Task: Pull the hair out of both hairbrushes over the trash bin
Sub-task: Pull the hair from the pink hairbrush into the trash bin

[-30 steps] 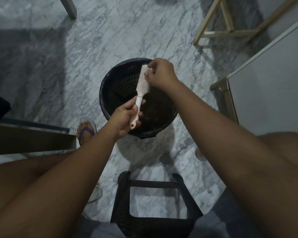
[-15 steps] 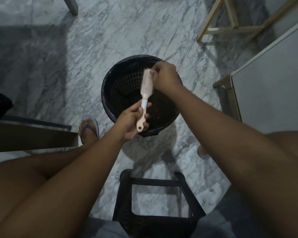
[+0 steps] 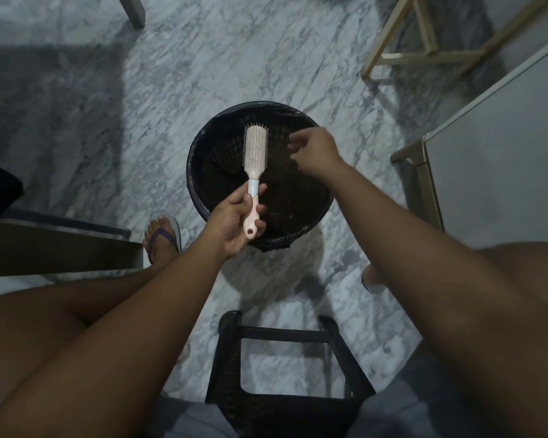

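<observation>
Head cam: left hand (image 3: pixel 234 221) grips pink plastic hairbrush (image 3: pixel 254 153) over round black-lined trash bin (image 3: pixel 200 147); right hand (image 3: pixel 314 150) loosely open, nr marble floor (image 3: pixel 203 58) & black stool (image 3: pixel 285 368).

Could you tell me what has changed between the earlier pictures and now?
The right hand has let go of the hairbrush head and moved off to the right, fingers loosely pinched over the trash bin. The brush has turned, so its bristles now face the camera. The left hand keeps gripping the handle, and the brush stays over the bin.
</observation>
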### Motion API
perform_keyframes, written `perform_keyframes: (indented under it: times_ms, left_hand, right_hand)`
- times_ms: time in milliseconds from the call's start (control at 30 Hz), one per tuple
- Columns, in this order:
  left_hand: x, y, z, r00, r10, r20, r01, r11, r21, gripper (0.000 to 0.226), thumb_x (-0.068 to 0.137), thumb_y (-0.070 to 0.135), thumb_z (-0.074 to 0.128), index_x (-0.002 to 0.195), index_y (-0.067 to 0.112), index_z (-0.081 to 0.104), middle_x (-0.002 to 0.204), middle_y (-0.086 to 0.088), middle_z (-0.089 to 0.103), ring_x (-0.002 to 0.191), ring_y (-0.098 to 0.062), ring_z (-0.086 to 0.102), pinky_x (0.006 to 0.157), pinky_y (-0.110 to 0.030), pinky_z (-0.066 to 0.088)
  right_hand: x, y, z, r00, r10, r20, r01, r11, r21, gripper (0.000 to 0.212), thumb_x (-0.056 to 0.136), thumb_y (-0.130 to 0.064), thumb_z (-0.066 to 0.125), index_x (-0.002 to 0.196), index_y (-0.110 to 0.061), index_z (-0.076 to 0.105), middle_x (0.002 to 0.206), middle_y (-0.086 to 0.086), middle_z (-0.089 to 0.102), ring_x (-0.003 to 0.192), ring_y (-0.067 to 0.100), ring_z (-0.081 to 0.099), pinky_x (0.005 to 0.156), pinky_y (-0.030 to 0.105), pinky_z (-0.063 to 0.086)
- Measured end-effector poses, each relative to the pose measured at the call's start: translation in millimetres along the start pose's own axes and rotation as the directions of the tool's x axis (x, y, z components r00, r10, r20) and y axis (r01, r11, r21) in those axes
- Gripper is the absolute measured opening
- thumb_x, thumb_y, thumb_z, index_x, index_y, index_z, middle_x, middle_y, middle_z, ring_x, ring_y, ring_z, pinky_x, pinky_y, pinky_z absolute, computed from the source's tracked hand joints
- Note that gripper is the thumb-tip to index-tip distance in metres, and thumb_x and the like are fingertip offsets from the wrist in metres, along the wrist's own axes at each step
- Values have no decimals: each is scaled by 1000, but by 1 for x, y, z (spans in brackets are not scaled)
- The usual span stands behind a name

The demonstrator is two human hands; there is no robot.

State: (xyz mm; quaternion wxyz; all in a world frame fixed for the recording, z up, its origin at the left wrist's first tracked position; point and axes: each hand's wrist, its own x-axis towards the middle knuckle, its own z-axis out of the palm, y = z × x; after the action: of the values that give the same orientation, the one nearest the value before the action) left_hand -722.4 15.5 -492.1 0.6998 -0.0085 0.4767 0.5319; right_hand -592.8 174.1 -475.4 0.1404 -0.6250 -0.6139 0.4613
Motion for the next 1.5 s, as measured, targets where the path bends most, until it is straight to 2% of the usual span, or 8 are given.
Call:
perform_keyframes:
  times_ms: [100,200,367,667,833,1033,1300,1500]
  left_hand:
    - [1,0,2,1000,1,1,-1,1000,21,40,104,6,40,139,17,55,134,0,61,75,-11,52,53,-22,40]
    - [2,1,1,1000,6,8,-7,998,64,38,103,8,44,135,23,59,129,0,63,81,-13,53,53,-25,44]
    - [3,4,3,1000,10,26,-12,996,90,40,103,8,43,139,22,56,124,4,67,77,-11,55,54,-25,44]
    - [9,0,12,1000,-10,28,9,999,32,40,104,7,41,142,16,53,129,-1,63,76,-11,54,52,-23,43]
    - [10,4,19,999,-7,38,6,1000,22,40,104,7,41,141,17,53,127,-1,62,74,-11,55,52,-23,43]
    - [9,2,12,1000,0,-14,1,999,35,40,103,5,42,141,14,53,131,-2,63,74,-12,53,52,-23,42]
    - [8,12,7,1000,13,0,-13,1000,-18,41,104,5,40,142,14,52,133,-2,60,76,-12,53,53,-23,44]
    - [10,15,5,999,34,-4,-34,999,-36,41,104,5,40,142,13,51,135,-2,58,76,-11,52,53,-22,44]
  right_hand:
    - [-15,-2,9,992,-41,118,45,998,-35,61,83,-40,72,132,-7,58,117,9,69,105,21,68,92,41,57]
    - [-23,-9,13,971,-92,222,114,990,-87,64,64,-60,79,98,-7,73,92,8,75,86,21,74,75,45,62]
    - [-17,-17,8,981,-124,146,151,971,-187,41,72,-37,87,79,1,73,64,7,71,52,12,67,51,11,51]
    - [-14,-31,4,960,-233,157,279,862,-423,22,77,-31,82,80,-10,77,76,5,71,71,18,68,71,35,58]
    - [-18,-35,-9,931,-343,126,362,816,-451,23,80,-33,79,81,-10,76,77,2,69,71,11,61,61,21,47]
    - [-16,-47,-23,894,-448,-32,428,871,-241,22,85,-32,76,82,-10,77,62,-6,61,54,1,53,52,5,39]
    - [-10,-31,-33,768,-399,-502,497,865,73,22,86,-30,73,77,-10,75,67,-4,71,64,8,67,64,25,55]
    - [-7,15,-13,896,-296,-332,298,953,-46,18,86,-25,73,83,-8,76,75,5,73,67,10,63,71,24,52]
